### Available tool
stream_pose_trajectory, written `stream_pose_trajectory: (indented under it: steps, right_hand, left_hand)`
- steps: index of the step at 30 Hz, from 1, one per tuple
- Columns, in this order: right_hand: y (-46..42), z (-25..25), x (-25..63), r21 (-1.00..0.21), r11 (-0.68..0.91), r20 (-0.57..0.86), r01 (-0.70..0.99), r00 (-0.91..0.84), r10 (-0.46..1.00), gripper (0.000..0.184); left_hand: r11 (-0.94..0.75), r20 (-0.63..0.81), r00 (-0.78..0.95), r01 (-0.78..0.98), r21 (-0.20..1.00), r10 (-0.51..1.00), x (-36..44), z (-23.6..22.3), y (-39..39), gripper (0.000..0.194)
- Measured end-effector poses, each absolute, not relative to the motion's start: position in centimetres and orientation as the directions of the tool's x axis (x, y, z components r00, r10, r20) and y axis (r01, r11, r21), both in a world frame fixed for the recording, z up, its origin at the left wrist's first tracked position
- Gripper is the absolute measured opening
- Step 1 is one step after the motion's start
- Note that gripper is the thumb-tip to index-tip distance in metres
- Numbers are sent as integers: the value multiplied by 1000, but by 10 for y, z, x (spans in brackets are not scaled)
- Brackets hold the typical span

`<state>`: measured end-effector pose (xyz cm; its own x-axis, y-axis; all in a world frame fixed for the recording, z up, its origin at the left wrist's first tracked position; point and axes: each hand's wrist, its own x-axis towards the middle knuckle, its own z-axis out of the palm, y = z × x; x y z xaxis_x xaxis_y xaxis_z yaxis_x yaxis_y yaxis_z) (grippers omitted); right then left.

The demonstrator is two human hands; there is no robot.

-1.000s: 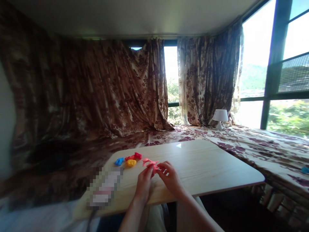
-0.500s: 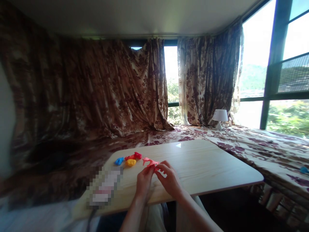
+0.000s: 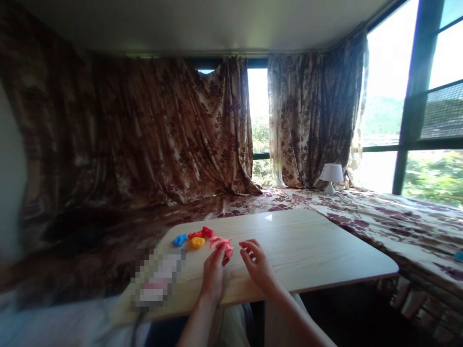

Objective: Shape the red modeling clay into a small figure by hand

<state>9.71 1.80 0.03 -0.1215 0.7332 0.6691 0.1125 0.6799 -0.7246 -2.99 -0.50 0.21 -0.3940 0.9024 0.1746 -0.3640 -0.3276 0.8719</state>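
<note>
Between the thumb and fingers of my left hand [image 3: 213, 267] is a crumpled pink piece [image 3: 227, 247], thin and creased like tissue paper. Its loose end sticks out to the upper left over the table. My right hand [image 3: 256, 258] hovers just to the right of it, fingers curled but apart, with nothing visible in them. A crumpled yellow piece [image 3: 196, 242], a red one [image 3: 207, 232] and a blue one [image 3: 179, 240] lie close together on the pale wooden table [image 3: 307, 246], left of and beyond my hands.
A blurred-out rectangular object [image 3: 159, 279] with a dark cable lies at the table's left side. Patterned cloth [image 3: 361, 212] covers the surface behind and right of the table. A white lamp [image 3: 332, 172] stands there, and a small blue item [image 3: 458, 256] lies at the far right.
My right hand has let go of the pink piece and moved slightly right. My left hand still holds the piece, which has shifted a little left. The view has turned slightly.
</note>
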Motion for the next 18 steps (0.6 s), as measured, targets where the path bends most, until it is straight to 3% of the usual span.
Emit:
stream_pose_trajectory:
  steps: [4, 10, 18]
  right_hand:
    - [21, -2, 96, -763, 637, 615, 109, -181, 767, 22]
    - [18, 4, 95, -769, 633, 607, 90, -210, 767, 12]
    - [16, 5, 94, -822, 568, 555, 31, -175, 813, 8]
  left_hand:
    - [-312, 190, -335, -358, 880, 923, -29, 4, -8, 38]
    - [-301, 247, -247, -214, 929, 937, -29, 3, -9, 38]
    - [-310, 269, -206, -202, 929, 941, -29, -2, -7, 35]
